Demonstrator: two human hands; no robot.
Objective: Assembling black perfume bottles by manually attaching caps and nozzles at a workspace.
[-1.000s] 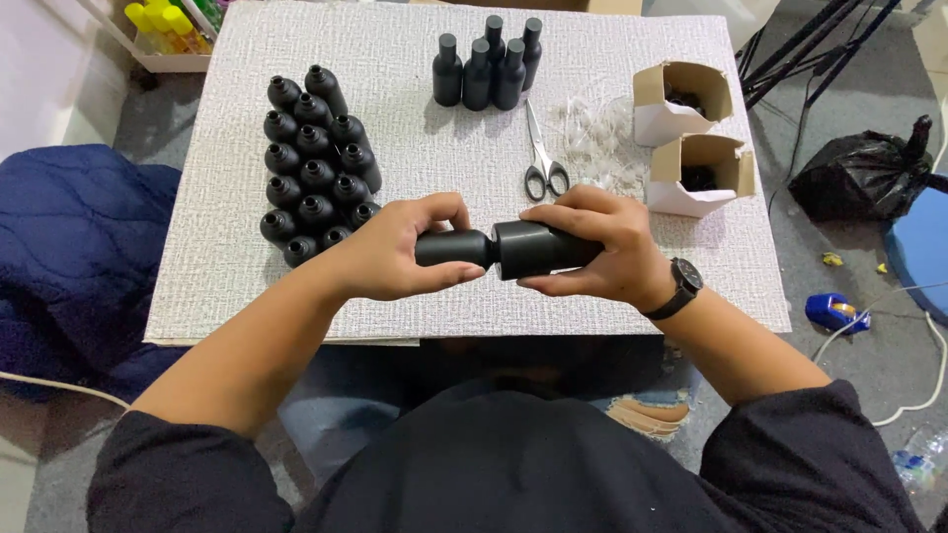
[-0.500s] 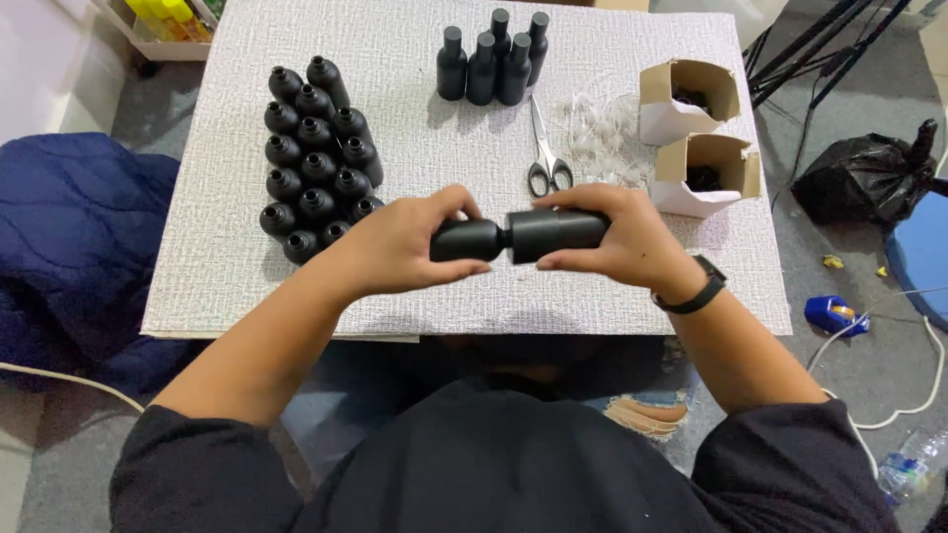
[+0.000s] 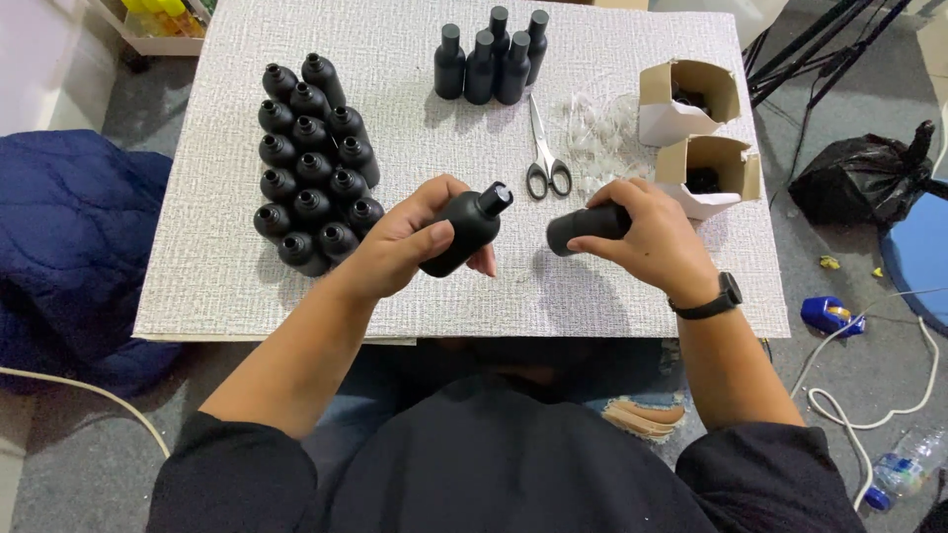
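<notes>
The left hand (image 3: 400, 247) grips a capped black bottle (image 3: 462, 233); beside it, the right hand (image 3: 647, 237) clasps a second black bottle (image 3: 585, 226).

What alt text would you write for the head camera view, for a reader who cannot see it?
A person's left hand holds a black bottle and the right hand a black cap, apart, above a white table. Many open black bottles lie left; four capped bottles, scissors and two cardboard boxes sit behind.

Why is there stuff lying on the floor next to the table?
That does look untidy. Right of the table, a crumpled black bag, a small blue object, a loose white cable and a plastic bottle lie scattered on the floor. On the table, everything looks neatly arranged.
</notes>
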